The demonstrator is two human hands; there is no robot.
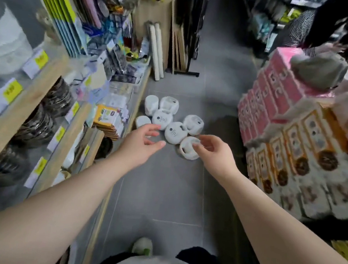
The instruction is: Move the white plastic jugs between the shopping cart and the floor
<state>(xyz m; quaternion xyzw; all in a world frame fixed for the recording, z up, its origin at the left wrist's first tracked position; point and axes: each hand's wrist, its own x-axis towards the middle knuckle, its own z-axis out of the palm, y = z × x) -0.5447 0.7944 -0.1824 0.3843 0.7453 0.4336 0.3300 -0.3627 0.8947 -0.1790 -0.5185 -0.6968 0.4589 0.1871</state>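
Observation:
Several white plastic jugs (173,131) lie clustered on the grey tiled floor (163,184) beside the left shelf's base. Both my arms reach out toward them. My left hand (144,139) hovers over the near-left edge of the cluster, fingers loosely curled and holding nothing. My right hand (212,148) is above the nearest jug (186,150), which lies on its side with its handle toward me. Its fingertips are at that jug's upper edge; whether they touch it is unclear. No shopping cart shows.
Wooden shelves (64,108) with price tags and packaged goods line the left. Stacked pink and orange boxes (286,130) stand on the right. White rolls (157,51) and boards lean at the aisle's far end. A person stands at the top right. My shoe (143,246) shows below.

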